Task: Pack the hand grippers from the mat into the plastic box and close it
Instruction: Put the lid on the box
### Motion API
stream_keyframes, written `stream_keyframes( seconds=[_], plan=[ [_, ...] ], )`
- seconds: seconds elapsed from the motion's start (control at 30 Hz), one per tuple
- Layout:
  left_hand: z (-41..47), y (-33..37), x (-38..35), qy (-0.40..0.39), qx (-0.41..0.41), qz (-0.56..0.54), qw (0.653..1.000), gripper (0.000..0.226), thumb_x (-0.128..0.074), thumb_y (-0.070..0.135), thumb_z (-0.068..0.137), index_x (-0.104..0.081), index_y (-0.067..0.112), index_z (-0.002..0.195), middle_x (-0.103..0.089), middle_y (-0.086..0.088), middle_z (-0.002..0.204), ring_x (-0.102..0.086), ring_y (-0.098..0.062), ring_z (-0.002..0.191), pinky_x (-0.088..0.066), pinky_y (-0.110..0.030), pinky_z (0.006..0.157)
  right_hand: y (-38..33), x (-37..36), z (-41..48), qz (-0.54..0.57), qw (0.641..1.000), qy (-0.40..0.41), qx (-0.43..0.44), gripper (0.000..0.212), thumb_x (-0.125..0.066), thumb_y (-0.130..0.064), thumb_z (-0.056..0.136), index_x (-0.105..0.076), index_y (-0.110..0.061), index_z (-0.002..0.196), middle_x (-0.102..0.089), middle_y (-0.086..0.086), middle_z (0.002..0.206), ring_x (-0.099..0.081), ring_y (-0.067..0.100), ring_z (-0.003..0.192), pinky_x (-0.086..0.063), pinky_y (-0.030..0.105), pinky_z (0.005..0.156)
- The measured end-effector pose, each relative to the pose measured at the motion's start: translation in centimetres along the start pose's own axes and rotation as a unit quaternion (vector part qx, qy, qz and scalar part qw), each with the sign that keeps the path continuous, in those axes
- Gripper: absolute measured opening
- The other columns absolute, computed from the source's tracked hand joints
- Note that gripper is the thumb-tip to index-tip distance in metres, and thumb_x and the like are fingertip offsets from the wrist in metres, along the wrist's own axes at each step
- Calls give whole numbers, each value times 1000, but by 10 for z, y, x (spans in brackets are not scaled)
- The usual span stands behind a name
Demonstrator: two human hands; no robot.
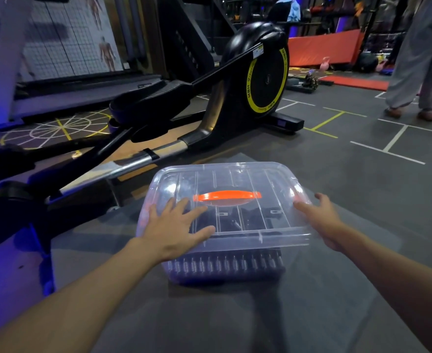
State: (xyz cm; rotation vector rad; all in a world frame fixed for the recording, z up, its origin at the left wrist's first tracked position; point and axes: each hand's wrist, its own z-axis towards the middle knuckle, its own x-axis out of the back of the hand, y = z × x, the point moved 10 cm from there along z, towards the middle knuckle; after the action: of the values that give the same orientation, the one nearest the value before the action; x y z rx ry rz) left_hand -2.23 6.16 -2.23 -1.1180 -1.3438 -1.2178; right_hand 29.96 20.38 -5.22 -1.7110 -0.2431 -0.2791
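A clear plastic box (225, 273) stands on the grey mat (210, 314) in front of me. Its transparent lid (248, 179) with an orange handle (227, 196) lies on top of it. Through the front wall I see a row of black hand grippers (225, 263) with metal springs, packed side by side. My left hand (176, 228) lies flat on the lid's left part, fingers spread. My right hand (322, 220) touches the lid's right edge with fingers apart.
A black elliptical trainer (235, 98) with a yellow-ringed flywheel stands close behind and left of the box, its rails reaching toward me. A person in grey trousers (418, 72) walks at the far right. Red mats (324, 47) lie in the background.
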Motion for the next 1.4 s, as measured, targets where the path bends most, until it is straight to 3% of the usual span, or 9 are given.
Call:
stream_keyframes(
  seconds=[0.17,0.33,0.53,0.8,0.9,0.97,1.1,1.23,1.4],
  plan=[
    [7,-3,-5,20,-5,8,1000,82,-4,89,73,-16,53,146,-16,4,161,-9,-25,149,-8,-61,115,-9,10,1,27,996,67,60,71,-73,-14,80,-38,-19,142,-58,4,119,-62,19,88,-52,35,75],
    [3,-3,-5,19,1,9,1000,93,8,92,64,-12,54,146,-12,5,162,-4,-25,150,-7,-58,117,-15,10,-1,-7,995,63,79,76,-68,-13,82,-31,-15,149,-54,7,130,-60,23,106,-52,41,93],
    [1,-2,-5,17,0,10,1000,83,0,88,72,-10,54,147,-11,5,163,-2,-25,150,-7,-59,117,-18,9,-3,-27,994,55,90,63,-60,-11,82,-40,-20,140,-65,2,93,-62,20,79,-53,39,80],
    [-1,1,-3,23,-4,7,1000,96,10,92,63,-11,52,147,-12,3,163,-3,-26,150,-9,-59,117,-30,8,-6,-129,981,64,127,52,-57,-14,84,-44,-24,133,-66,3,107,-62,27,92,-52,44,87],
    [0,-2,-4,23,0,2,1000,85,-2,89,73,-17,51,147,-17,4,161,-8,-24,150,-11,-58,116,-39,2,-8,-213,966,53,135,50,-49,-13,88,-43,-25,136,-65,10,115,-60,34,97,-50,43,85],
    [2,-5,4,55,7,-33,998,65,-23,74,86,-31,46,143,-30,6,156,-21,-21,146,-17,-54,114,-47,-14,-12,-331,932,27,143,52,-44,-14,90,-39,-23,141,-58,15,128,-55,38,112,-44,44,93],
    [2,-28,32,158,73,-41,984,50,-38,48,90,-47,32,136,-43,1,145,-36,-22,136,-24,-50,109,-61,-44,-34,-474,855,38,208,53,-40,-44,94,-35,-28,144,-32,10,154,-30,32,139,-24,50,111],
    [0,-83,28,152,205,-86,963,56,-50,41,90,-38,20,141,-35,-15,149,-39,-38,132,-33,-54,104,-62,-50,-38,-472,855,12,214,60,-39,-55,93,-31,-28,146,-30,3,156,-19,28,145,-25,52,111],
    [2,-103,15,139,286,-210,924,61,-56,40,89,-40,1,132,-55,-25,125,-55,-43,111,-44,-42,85,-67,-50,-44,-478,852,19,214,63,-42,-57,91,-34,-26,145,-39,-1,151,-19,26,145,-26,51,110]
  ],
)
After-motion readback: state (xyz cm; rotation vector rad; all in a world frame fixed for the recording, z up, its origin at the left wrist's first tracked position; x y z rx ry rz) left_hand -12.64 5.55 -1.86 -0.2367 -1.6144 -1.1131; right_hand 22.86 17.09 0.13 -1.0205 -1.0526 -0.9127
